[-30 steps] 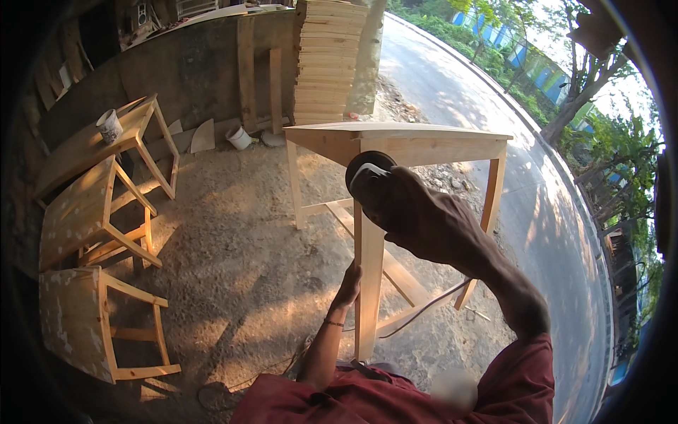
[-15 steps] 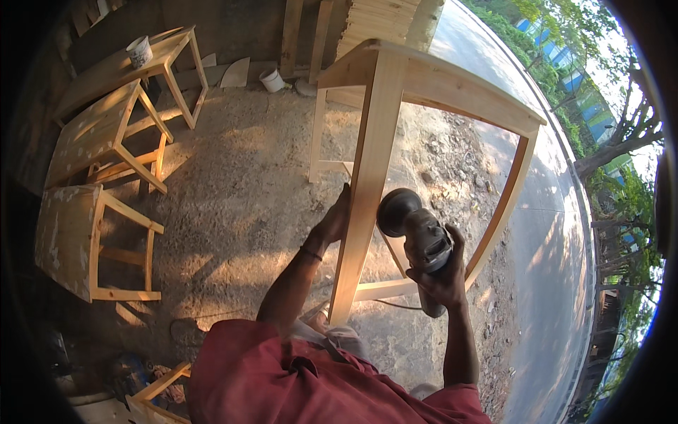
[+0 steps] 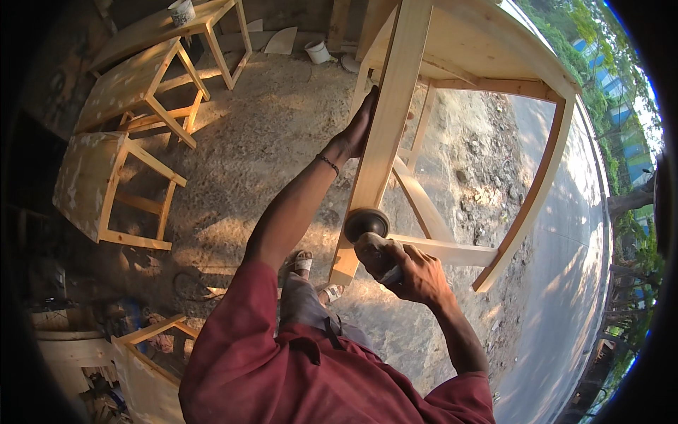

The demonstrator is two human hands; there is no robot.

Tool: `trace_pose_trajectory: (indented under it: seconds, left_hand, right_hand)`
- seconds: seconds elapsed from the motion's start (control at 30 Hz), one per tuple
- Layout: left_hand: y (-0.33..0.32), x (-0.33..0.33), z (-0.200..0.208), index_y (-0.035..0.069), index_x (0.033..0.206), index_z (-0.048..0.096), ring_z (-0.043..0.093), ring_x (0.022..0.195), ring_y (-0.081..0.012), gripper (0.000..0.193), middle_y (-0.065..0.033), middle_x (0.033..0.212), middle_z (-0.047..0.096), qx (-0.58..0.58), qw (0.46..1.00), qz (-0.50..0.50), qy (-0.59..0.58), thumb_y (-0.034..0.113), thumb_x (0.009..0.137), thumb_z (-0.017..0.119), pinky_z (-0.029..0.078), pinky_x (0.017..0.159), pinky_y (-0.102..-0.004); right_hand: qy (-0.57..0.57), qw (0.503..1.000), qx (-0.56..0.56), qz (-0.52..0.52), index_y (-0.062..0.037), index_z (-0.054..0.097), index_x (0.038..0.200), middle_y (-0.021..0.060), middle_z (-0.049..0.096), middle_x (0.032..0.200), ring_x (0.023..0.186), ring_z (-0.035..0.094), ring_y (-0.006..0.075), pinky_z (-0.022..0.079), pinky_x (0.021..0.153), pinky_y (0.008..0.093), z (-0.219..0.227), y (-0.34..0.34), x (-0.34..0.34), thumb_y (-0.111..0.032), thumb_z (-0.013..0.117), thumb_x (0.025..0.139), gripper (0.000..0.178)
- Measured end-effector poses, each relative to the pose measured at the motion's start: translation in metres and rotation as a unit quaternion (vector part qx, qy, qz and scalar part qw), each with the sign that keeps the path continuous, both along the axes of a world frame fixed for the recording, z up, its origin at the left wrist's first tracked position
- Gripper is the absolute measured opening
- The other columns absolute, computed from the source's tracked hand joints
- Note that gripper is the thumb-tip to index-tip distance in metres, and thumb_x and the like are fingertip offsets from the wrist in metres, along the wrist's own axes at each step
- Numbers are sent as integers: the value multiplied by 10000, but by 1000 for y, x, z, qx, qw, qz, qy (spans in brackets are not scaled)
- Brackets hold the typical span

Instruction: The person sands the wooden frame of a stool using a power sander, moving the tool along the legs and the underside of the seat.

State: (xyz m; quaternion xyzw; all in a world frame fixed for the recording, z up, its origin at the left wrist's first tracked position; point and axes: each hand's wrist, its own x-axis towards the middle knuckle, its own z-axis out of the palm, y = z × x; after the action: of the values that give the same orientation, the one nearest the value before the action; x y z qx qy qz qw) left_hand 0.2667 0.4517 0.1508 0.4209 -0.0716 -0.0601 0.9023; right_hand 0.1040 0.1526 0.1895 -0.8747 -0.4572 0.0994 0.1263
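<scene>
A bare wooden table point(image 3: 487, 42) stands tilted in front of me, its underside partly showing, with one thick leg point(image 3: 393, 106) slanting down toward my feet. Against the left edge of that leg, high up, is my left hand point(image 3: 359, 128); it grips the wood, its fingers partly hidden behind it. My right hand point(image 3: 418, 274) is closed round the body of an angle grinder point(image 3: 378, 256). The grinder's round dark disc point(image 3: 366, 225) lies on the leg's face near its lower end, beside the joint with a crossbar point(image 3: 445, 251).
More wooden tables point(image 3: 116, 92) stand at the left, one bearing a paint-spattered bucket point(image 3: 181, 12). A white bucket point(image 3: 317, 51) sits on the rough ground at the back. Another wooden frame point(image 3: 152, 353) is at the lower left. A paved road point(image 3: 558, 283) runs along the right.
The grinder has moved down and left, from beside the leg's middle onto its lower end. My left hand sits higher on the leg. The view has shifted, showing my feet.
</scene>
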Motion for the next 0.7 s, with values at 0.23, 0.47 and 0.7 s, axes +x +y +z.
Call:
trace_pose_trajectory:
  seconds: [0.23,0.47,0.7]
  left_hand:
    - [7,40,15,35,1275,601,639,782,-161,888,-68,950,653,-29,998,53,36,808,979,280,573,715,-322]
    - [26,80,4,64,1239,610,639,875,-168,750,-67,1040,657,-51,998,48,0,722,1014,328,561,773,-342]
    - [33,101,2,99,1226,595,635,884,-170,660,-57,1038,647,-52,996,65,-22,669,1038,321,550,791,-353]
  right_hand:
    - [-1,999,40,7,-132,480,1417,177,689,1096,925,719,401,578,737,495,25,17,43,-335,843,781,761]
    - [-29,995,90,-43,-94,413,1406,224,726,1075,894,736,414,592,724,493,81,60,111,-321,865,775,809]
    - [-3,995,55,-87,-109,401,1398,187,746,1021,870,736,416,590,709,502,87,87,120,-323,902,730,862]
